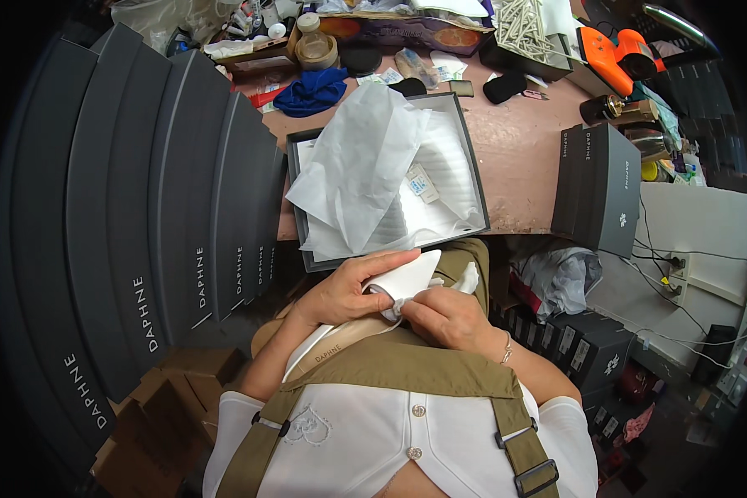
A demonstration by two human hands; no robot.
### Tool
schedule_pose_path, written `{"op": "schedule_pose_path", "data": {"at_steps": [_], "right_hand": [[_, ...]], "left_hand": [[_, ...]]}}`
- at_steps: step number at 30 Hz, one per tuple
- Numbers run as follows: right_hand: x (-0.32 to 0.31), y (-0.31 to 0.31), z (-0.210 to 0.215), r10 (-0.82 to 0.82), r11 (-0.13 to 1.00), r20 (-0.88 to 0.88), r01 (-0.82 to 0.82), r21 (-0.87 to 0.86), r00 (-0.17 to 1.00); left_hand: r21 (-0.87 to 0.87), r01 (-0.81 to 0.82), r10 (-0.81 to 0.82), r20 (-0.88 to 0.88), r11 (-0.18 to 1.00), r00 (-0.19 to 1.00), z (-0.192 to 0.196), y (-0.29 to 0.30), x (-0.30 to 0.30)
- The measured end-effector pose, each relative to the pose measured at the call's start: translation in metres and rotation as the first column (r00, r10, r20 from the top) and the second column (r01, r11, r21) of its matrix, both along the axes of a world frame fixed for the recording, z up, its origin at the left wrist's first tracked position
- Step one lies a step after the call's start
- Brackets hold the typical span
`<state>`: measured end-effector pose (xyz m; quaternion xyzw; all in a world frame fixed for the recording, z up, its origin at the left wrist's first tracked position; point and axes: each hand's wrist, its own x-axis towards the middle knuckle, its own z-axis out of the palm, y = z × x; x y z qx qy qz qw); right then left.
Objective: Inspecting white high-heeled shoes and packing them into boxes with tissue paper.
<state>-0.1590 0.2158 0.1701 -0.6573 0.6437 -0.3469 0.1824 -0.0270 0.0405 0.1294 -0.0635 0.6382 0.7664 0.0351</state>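
Note:
A white pointed-toe shoe (417,272) with a beige insole lies over my lap, toe pointing away from me. My left hand (347,290) is closed around its front part, fingers over the top and thumb near the opening. Beside it, my right hand (452,318) is closed in a pinch on a soft white piece at the shoe's opening. I cannot tell whether that piece is paper or cloth. A white end (468,279) sticks out beyond the right fingers. Just ahead, an open dark shoebox (473,174) holds white tissue paper (361,149) and a small printed packet (423,183).
Tall stacks of dark shoeboxes (183,183) rise on the left. More boxes (602,187) stand at the table's right edge. On the pink table (519,158) are a blue cloth (311,91), a jar (314,46) and a box of white sticks (519,29). Cartons (174,398) sit low at left.

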Motion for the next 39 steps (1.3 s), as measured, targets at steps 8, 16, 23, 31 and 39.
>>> {"op": "schedule_pose_path", "data": {"at_steps": [8,16,23,31,39], "right_hand": [[0.002,-0.005,-0.003,-0.015,0.999,-0.022,0.014,-0.039,1.0],[0.0,-0.01,-0.004,-0.044,0.997,-0.014,0.043,-0.058,0.999],[-0.003,-0.006,-0.002,-0.045,0.99,-0.034,0.04,-0.138,0.998],[-0.009,0.012,0.0,0.055,0.997,0.048,-0.057,0.046,0.997],[-0.018,0.015,0.004,-0.031,1.0,0.175,0.031,0.003,0.984]], "left_hand": [[0.03,-0.004,0.003,0.025,1.0,1.0,0.002,0.001,-0.002],[0.095,-0.005,0.001,0.044,0.996,0.999,0.0,0.001,-0.003],[0.1,-0.023,0.019,0.041,0.995,0.999,0.003,0.001,-0.005],[0.074,-0.033,0.03,0.041,0.997,0.999,0.008,-0.004,-0.004],[0.121,-0.038,0.027,0.089,0.992,0.996,0.008,-0.004,0.0]]}}
